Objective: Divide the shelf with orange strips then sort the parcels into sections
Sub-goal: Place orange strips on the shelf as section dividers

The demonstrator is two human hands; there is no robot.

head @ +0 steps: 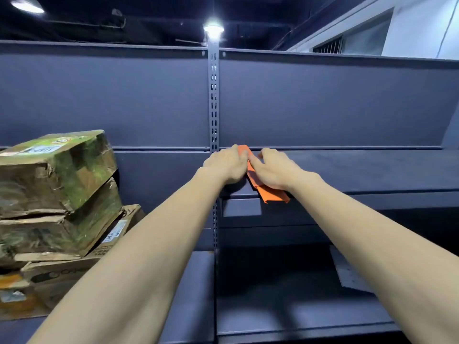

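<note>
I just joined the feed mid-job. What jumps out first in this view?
The orange strip stands out against the dark shelf, lying front to back just right of the slotted upright, its near end over the front edge. The left hand and right hand press on it from either side. At far left sits a stack of battered cardboard parcels.

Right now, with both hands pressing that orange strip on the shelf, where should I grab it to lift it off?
Take the orange strip by its near end, which overhangs the front edge of the shelf, coming from the front. That end is free and its folded lip gives a pinch point; the far part lies flat under the left hand and right hand.
</note>
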